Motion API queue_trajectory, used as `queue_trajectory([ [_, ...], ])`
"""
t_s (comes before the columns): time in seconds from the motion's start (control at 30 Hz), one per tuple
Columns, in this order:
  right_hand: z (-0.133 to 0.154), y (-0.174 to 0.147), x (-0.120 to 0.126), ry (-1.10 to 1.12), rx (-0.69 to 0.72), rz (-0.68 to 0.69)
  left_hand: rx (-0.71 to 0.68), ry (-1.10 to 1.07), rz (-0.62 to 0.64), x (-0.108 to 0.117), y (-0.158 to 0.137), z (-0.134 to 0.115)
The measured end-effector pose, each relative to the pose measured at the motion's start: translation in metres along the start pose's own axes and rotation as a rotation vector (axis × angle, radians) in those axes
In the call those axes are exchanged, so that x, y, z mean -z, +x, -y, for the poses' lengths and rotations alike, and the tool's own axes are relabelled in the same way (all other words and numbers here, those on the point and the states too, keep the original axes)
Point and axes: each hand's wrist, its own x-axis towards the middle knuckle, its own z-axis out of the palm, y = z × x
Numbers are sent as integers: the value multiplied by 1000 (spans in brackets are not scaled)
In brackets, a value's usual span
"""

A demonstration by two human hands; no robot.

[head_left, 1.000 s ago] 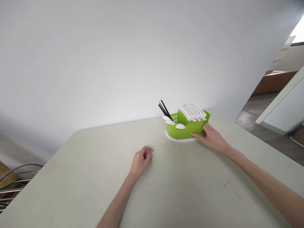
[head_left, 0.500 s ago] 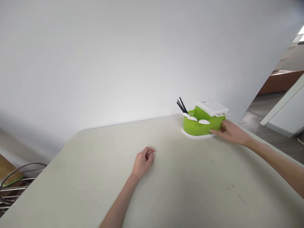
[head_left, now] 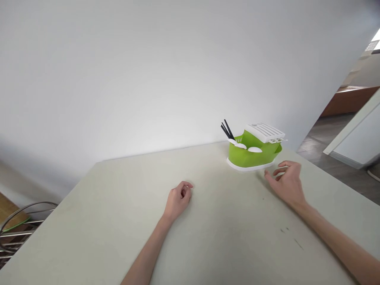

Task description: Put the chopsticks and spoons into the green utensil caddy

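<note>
A green utensil holder (head_left: 249, 158) with a white base stands at the back right of the table, close to the wall. Black chopsticks (head_left: 228, 130) poke up at its left end, and several white spoons (head_left: 254, 150) rest along its front rim. A slotted white lid (head_left: 265, 132) covers its right part. My right hand (head_left: 286, 182) is just in front of the holder's right end, apart from it, with fingers curved and spread and nothing in them. Resting on the table left of centre, my left hand (head_left: 178, 198) is loosely curled with nothing visible inside.
The pale table (head_left: 118, 221) meets a white wall (head_left: 142, 79) at the back. A metal rack (head_left: 23, 233) holding a wooden board (head_left: 10, 211) is beyond the table's left edge. Floor and a white panel (head_left: 359, 134) show past the right edge.
My right hand has let go of the green utensil holder and drawn back toward me. The holder stays in place. My left hand keeps its curled pose.
</note>
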Motion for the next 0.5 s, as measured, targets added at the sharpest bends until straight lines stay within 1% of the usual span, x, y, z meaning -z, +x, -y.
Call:
queue_trajectory([
  [0.07, 17, -13, -8, 36, 23, 111, 1, 7, 4, 0, 0, 0],
  [0.17, 48, -25, -21, 157, 107, 403, 1, 9, 6, 0, 0, 0],
  [0.23, 68, -30, -30, 215, 146, 548, -2, 10, 5, -1, 0, 1],
  [0.27, 75, -33, -34, 231, 167, 585, -4, 11, 6, -1, -1, 1],
  [0.33, 84, -36, -40, 241, 181, 601, -4, 11, 8, -2, -1, 2],
  [0.5, 77, -42, -43, 232, 145, 571, 5, 24, 11, -2, -1, 1],
])
